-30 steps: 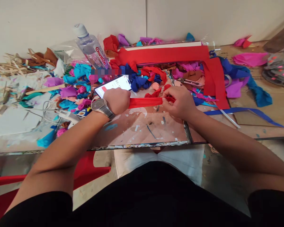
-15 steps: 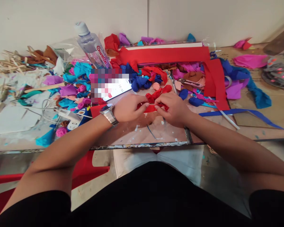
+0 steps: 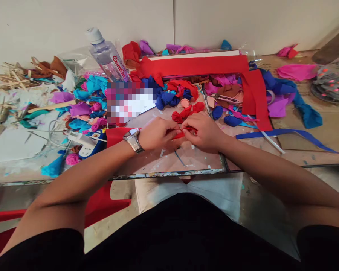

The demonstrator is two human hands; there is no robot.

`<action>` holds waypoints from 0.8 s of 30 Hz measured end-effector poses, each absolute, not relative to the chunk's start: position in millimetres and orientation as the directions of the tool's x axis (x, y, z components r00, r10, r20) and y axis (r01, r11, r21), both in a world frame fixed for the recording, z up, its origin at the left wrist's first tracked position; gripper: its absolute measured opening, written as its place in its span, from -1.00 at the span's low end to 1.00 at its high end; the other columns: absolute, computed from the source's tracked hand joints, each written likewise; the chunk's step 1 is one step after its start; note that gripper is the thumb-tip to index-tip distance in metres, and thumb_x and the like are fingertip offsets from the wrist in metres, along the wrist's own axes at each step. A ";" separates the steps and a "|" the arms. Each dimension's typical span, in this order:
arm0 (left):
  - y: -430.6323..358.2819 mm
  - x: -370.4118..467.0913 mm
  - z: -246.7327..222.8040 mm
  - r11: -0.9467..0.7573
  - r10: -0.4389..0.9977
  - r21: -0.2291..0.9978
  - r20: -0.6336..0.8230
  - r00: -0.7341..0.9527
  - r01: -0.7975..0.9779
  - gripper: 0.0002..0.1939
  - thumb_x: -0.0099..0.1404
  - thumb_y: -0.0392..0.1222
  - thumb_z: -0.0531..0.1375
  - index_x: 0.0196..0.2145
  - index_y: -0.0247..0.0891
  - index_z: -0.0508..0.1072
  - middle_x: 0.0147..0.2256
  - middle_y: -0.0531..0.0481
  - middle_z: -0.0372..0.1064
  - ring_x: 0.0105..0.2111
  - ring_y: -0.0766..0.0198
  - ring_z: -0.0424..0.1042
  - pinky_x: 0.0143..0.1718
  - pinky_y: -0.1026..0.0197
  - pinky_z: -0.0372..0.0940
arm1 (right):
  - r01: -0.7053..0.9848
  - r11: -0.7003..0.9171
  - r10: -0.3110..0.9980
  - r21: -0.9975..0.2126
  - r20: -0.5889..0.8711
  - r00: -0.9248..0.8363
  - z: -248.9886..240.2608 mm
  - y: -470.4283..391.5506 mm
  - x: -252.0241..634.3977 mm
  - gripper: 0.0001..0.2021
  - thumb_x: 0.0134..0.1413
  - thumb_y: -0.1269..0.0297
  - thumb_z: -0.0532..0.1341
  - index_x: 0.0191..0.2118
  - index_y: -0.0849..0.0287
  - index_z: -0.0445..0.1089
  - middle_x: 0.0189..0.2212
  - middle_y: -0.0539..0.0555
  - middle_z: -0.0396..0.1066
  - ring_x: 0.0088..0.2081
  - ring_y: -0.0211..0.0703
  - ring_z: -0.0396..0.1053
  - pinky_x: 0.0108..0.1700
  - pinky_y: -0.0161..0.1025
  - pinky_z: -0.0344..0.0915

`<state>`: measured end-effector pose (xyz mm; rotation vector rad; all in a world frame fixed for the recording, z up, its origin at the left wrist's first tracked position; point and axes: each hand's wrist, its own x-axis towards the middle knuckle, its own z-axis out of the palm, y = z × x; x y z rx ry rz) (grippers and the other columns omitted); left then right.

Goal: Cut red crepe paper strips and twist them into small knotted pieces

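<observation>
Above the near part of the table, my left hand (image 3: pixel 157 132) and my right hand (image 3: pixel 201 131) almost meet, fingertips closed in a pinch. Between them is a small piece of red crepe paper (image 3: pixel 178 135), mostly hidden by the fingers; both hands grip it. Just beyond the fingertips lie crumpled red paper pieces (image 3: pixel 187 113). A metal-band watch (image 3: pixel 134 140) is on my left wrist. Beside that wrist a flat red paper sheet (image 3: pixel 115 136) lies on the table.
Behind my left hand lies a phone (image 3: pixel 145 107), partly pixelated. A leaning bottle (image 3: pixel 109 56) stands farther back. Blue crumpled paper (image 3: pixel 167 98), a box cutter (image 3: pixel 227 98), long red paper strips (image 3: pixel 197 67) and a blue strip (image 3: pixel 288 132) lie around. A power strip (image 3: pixel 92 148) sits left.
Both hands have shifted slightly down toward me and closer together, covering more of the red paper between them. The view has moved a little, and the phone's screen digits show less.
</observation>
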<state>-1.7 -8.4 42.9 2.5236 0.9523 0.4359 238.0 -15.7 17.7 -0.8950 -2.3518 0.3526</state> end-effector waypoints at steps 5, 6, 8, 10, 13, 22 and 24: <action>-4.4 -4.7 50.3 -0.656 0.666 0.568 0.123 0.736 0.498 -0.69 0.49 -0.10 0.15 -0.23 -0.28 0.66 -0.44 0.02 0.53 -0.49 0.36 0.29 -0.37 0.26 0.15 | 0.543 0.716 0.698 -0.439 0.449 -0.558 18.6 -14.4 240.0 -0.93 0.21 0.34 0.23 -0.30 0.14 0.44 -0.36 0.10 0.53 -0.27 -0.01 0.38 -0.09 -0.06 0.13; -3.4 -5.3 51.2 -0.646 0.668 0.581 0.117 0.735 0.495 -0.68 0.49 -0.10 0.15 -0.24 -0.29 0.66 -0.44 0.03 0.52 -0.49 0.36 0.28 -0.37 0.26 0.15 | 0.543 0.714 0.700 -0.443 0.452 -0.553 18.8 -14.0 240.7 -0.93 0.21 0.33 0.23 -0.30 0.14 0.45 -0.36 0.10 0.54 -0.27 -0.01 0.39 -0.08 -0.06 0.14; -1.7 -6.1 51.1 -0.629 0.672 0.602 0.103 0.733 0.492 -0.68 0.49 -0.10 0.15 -0.24 -0.29 0.66 -0.45 0.04 0.50 -0.48 0.36 0.27 -0.37 0.27 0.15 | 0.529 0.723 0.690 -0.443 0.456 -0.562 19.3 -13.5 241.6 -0.92 0.22 0.30 0.25 -0.27 0.14 0.49 -0.33 0.11 0.58 -0.25 0.01 0.42 -0.07 -0.05 0.15; -0.6 -6.2 49.1 -0.620 0.670 0.615 0.091 0.737 0.488 -0.68 0.50 -0.09 0.15 -0.24 -0.28 0.67 -0.45 0.05 0.49 -0.48 0.37 0.27 -0.37 0.28 0.16 | 0.506 0.743 0.668 -0.438 0.456 -0.588 20.1 -13.9 241.6 -0.88 0.27 0.24 0.27 -0.22 0.14 0.54 -0.27 0.12 0.63 -0.20 0.03 0.48 -0.05 -0.03 0.16; -0.3 -5.9 45.7 -0.605 0.669 0.638 0.082 0.739 0.476 -0.69 0.49 -0.07 0.17 -0.23 -0.27 0.67 -0.45 0.06 0.49 -0.47 0.37 0.28 -0.36 0.28 0.17 | 0.486 0.762 0.646 -0.429 0.449 -0.617 21.4 -15.0 240.3 -0.84 0.34 0.22 0.26 -0.21 0.12 0.58 -0.24 0.10 0.68 -0.14 0.05 0.54 -0.01 -0.01 0.17; -0.7 -6.4 42.0 -0.515 0.710 0.717 0.049 0.703 0.471 -0.71 0.45 -0.06 0.21 -0.26 -0.28 0.65 -0.46 0.07 0.48 -0.48 0.37 0.32 -0.42 0.30 0.15 | 0.487 0.768 0.641 -0.417 0.513 -0.571 18.2 -14.3 239.3 -0.82 0.36 0.22 0.28 -0.14 0.11 0.65 -0.23 0.11 0.71 -0.13 0.05 0.60 0.02 0.01 0.27; -0.6 -6.1 41.1 -0.490 0.717 0.735 0.033 0.697 0.469 -0.70 0.44 -0.04 0.21 -0.25 -0.29 0.65 -0.48 0.07 0.47 -0.49 0.37 0.31 -0.44 0.29 0.13 | 0.492 0.766 0.642 -0.414 0.524 -0.559 17.7 -14.7 238.9 -0.83 0.36 0.23 0.29 -0.15 0.10 0.65 -0.23 0.10 0.71 -0.13 0.04 0.59 0.03 0.02 0.28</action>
